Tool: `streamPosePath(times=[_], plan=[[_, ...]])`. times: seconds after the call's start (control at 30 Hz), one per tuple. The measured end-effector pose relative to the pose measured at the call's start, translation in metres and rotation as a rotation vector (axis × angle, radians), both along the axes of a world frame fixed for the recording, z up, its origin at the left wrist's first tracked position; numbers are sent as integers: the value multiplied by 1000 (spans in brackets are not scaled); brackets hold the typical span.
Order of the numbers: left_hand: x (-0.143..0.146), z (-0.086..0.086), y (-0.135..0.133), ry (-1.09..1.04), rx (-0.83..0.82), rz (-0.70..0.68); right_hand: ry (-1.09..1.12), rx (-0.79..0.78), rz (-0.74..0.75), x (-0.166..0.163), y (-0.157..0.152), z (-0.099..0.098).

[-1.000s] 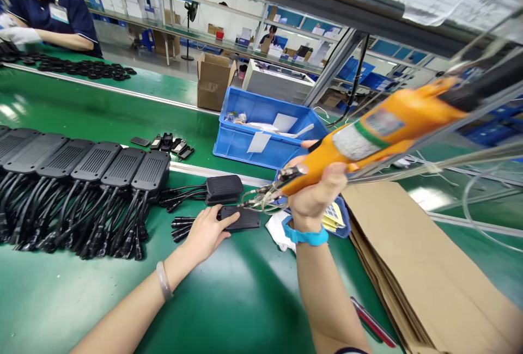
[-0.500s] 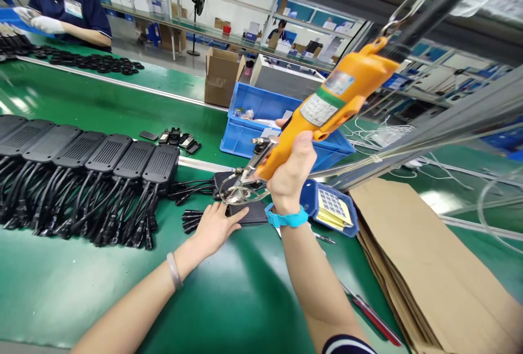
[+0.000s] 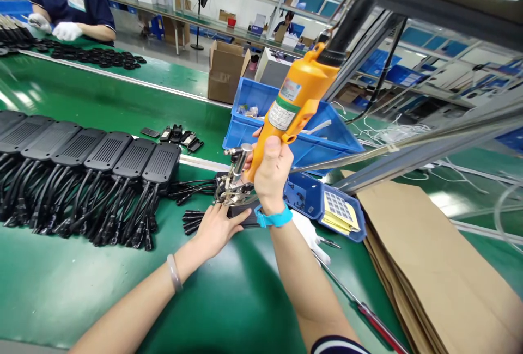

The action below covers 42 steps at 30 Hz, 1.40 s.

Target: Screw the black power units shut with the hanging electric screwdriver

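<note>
Two bare hands in the head view, both over the green worktop (image 3: 229, 299). Right hand (image 3: 273, 171) clamped round the orange driver (image 3: 304, 79), thumb across the near side. Driver tilted, black cord end up and to the right, metal nose (image 3: 235, 171) down by the left fingertips. Bit contact: can't tell, nose and fittings in the way. Left hand (image 3: 216, 229) lies palm down on the black case (image 3: 246, 218), fingers and thumb spread apart, not closed round it. Case lies flat on the worktop under the driver nose, part hidden by both hands; its cables (image 3: 194, 222) stick out left. Second set of cables (image 3: 196, 188) just behind, its case mostly covered by the nose.

Left: row of cases (image 3: 102, 150) side by side, leads toward the person. Small black parts (image 3: 177, 133) beyond the row's right end. Behind the driver: blue bin (image 3: 241, 136), carton (image 3: 226, 73) next to it. Right of the right wrist: blue tray (image 3: 304, 193) with yellow sheets (image 3: 337, 218), white glove or cloth (image 3: 304, 229) near it, screwdriver (image 3: 378, 327), cardboard stack (image 3: 429, 245). Far left: co-worker (image 3: 87, 8) in white gloves (image 3: 67, 31), black rings (image 3: 106, 58) in front.
</note>
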<state>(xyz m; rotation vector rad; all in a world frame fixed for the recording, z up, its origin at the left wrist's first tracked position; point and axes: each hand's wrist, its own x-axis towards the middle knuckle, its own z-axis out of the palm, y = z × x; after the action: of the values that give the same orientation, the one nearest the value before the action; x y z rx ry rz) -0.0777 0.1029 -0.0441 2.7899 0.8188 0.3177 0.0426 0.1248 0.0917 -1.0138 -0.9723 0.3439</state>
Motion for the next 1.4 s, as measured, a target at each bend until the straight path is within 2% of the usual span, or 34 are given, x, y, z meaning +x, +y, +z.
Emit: streamPosePath(times=[0.13, 0.23, 0.3, 0.43, 0.5, 0.57, 0.7, 0.83, 0.93, 1.23, 1.4], plan=[[-1, -1, 1, -17, -8, -13, 28, 52, -7, -3, -6, -4], [-4, 0, 2, -48, -15, -42, 21, 129, -36, -3, -19, 3], [-6, 2, 2, -69, -19, -54, 1, 184, -109, -1, -31, 17], [-7, 2, 6, -152, -51, -60, 4, 269, -257, 5, -54, 57], [-7, -2, 9, -243, -119, -41, 2, 279, -250, 8, -61, 72], [-5, -6, 12, -336, -190, -5, -5, 272, -220, 10, -63, 76], [-4, -13, 13, -414, -246, 38, 6, 194, -190, 10, -61, 56], [-3, -13, 13, -441, -247, 34, -5, 114, -194, 4, -57, 28], [-3, -13, 13, -450, -242, 45, 24, 101, -165, 1, -55, 14], [-2, -28, 12, -536, -266, 37, -12, 83, -210, -8, -54, 4], [0, -28, 12, -516, -319, 76, -28, 96, -124, -15, -55, -6]])
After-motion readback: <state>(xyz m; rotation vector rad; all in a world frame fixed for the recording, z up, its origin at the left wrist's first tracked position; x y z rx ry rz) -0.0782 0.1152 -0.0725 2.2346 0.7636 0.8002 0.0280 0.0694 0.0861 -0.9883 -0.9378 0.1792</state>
